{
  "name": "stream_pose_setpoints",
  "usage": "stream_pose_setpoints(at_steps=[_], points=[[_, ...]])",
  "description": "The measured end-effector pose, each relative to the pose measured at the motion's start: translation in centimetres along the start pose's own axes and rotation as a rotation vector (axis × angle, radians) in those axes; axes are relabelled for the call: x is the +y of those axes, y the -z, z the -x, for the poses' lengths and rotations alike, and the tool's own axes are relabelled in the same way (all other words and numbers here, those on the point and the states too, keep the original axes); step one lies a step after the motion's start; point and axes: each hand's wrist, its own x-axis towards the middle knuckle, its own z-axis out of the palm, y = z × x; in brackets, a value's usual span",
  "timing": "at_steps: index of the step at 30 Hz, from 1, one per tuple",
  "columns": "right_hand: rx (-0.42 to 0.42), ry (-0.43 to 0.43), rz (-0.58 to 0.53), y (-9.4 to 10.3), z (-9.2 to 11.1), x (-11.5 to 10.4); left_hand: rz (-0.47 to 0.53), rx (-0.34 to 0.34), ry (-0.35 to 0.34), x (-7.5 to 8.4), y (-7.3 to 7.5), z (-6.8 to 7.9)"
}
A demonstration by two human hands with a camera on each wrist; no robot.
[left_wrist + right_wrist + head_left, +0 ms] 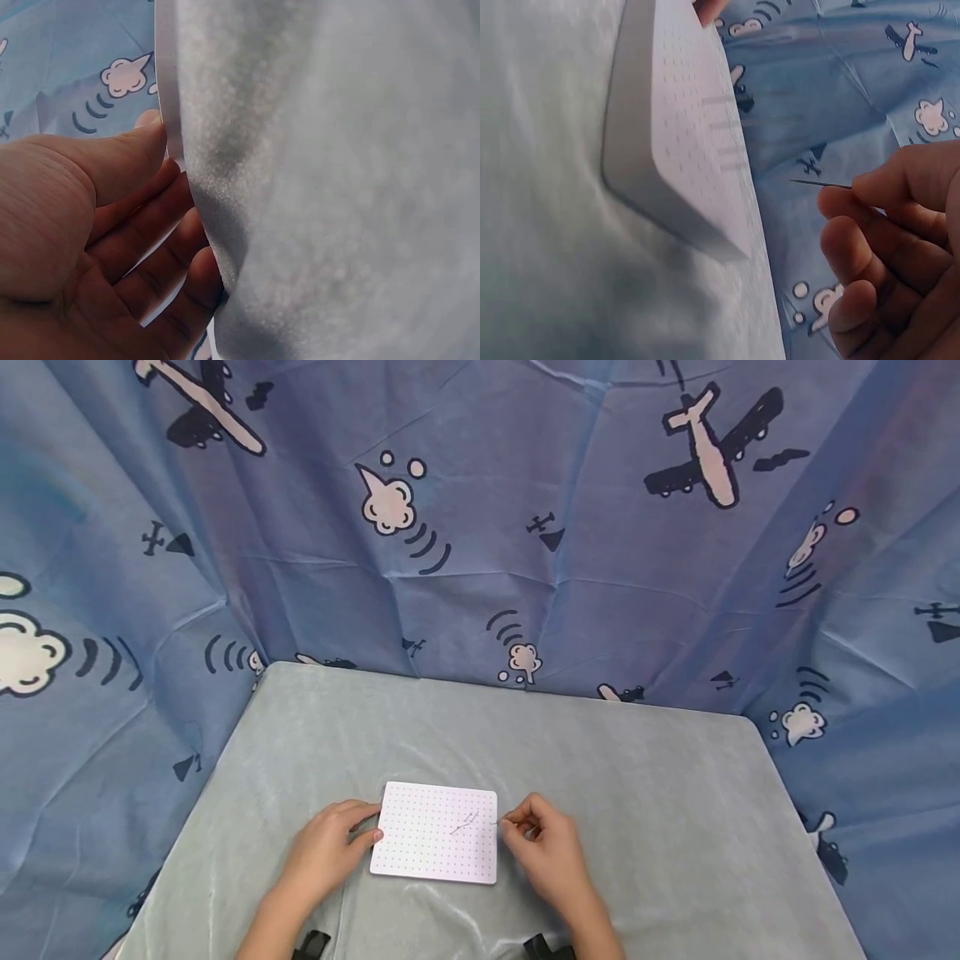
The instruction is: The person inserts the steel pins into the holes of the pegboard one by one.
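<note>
A white board (412,839) with rows of small holes lies on the cloth-covered table. Several thin pins (471,817) stick up from its right half; they blur in the right wrist view. My left hand (322,853) rests at the board's left edge, thumb and fingertips against its side, fingers loosely extended. Just off the right edge, my right hand (552,856) pinches a thin metal pin (821,184) between thumb and index finger. The pin's free end points toward the board, apart from it in the right wrist view, and the other fingers curl loosely below.
Pale grey-green cloth (637,793) covers the table and shows some creases. A blue curtain (480,527) printed with planes and clouds hangs behind and along both sides. Black straps (549,948) sit at the wrists near the front.
</note>
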Motion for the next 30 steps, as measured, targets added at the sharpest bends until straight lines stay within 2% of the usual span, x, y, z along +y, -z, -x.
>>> stream_pose_setpoints(at_steps=[12, 18, 30], points=[[-0.104, 0.036, -0.001, -2.5, 0.2, 0.1, 0.011, -0.003, 0.005, 0.3, 0.2, 0.0], [-0.094, 0.054, 0.057, -3.1, 0.2, 0.5, 0.005, 0.01, -0.001, 0.1, 0.1, 0.0], [-0.09, 0.094, 0.097, -3.6, 0.1, 0.9, 0.017, 0.006, 0.006, 0.1, 0.2, 0.0]])
